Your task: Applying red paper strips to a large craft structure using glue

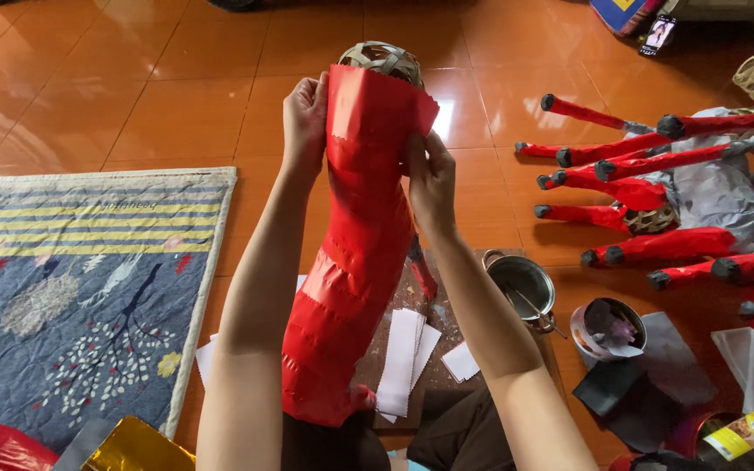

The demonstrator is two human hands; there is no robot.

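Two hands (307, 118) on one red paper-covered frame (355, 253); one quilted mat (71, 288) at left; one metal pot (524, 283), one small bowl (608, 330) and one phone (659, 35) at right.

a quilted blue patterned mat (80, 288) lies left of the tall red paper-wrapped woven frame (351, 262). a small round metal pot (523, 283) sits to its right. white paper strips (405, 358) lie beneath it.

Glossy orange-tiled floor (133, 96), bright with a glare of daylight near the middle. At left, a quilted blue mat (71, 296) with yellow stripes and a pale border, lying flat.
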